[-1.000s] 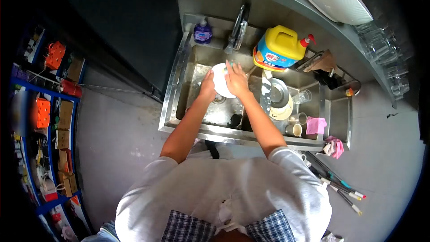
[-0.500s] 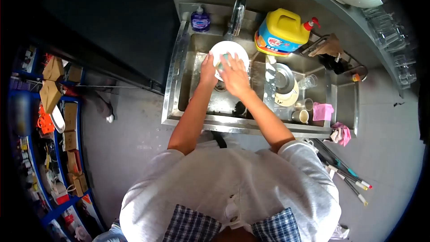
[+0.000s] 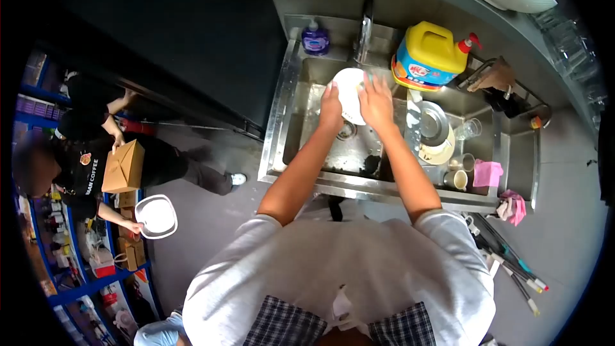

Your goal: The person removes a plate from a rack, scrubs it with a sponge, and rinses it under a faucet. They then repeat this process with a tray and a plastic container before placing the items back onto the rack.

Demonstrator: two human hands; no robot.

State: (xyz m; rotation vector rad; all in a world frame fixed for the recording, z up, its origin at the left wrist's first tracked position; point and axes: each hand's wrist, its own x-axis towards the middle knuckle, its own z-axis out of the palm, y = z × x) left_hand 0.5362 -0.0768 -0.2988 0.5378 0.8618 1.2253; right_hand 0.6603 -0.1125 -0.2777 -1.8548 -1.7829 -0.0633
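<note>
A white plate (image 3: 349, 97) is tilted over the left basin of the steel sink. My left hand (image 3: 330, 109) grips its left rim, thumb on the face. At the plate's right side is my right hand (image 3: 377, 101), its fingers pressed on a sponge of which only a greenish-yellow sliver shows. Below the plate, the drain (image 3: 346, 131) and a dark scrap (image 3: 370, 164) lie on the basin floor.
The right basin holds grey dishes (image 3: 434, 125), a cream plate (image 3: 437, 154), a cup (image 3: 456, 180), glasses and a pink cloth (image 3: 488, 173). A yellow detergent jug (image 3: 430, 57), purple soap bottle (image 3: 315, 40) and faucet (image 3: 364, 32) stand behind. A co-worker carries a box (image 3: 123, 166) and a white tray (image 3: 155, 216).
My right hand has slid from the plate's face to its right side, and the plate now shows narrower. The co-worker with box and tray has come into view. The whole view has shifted.
</note>
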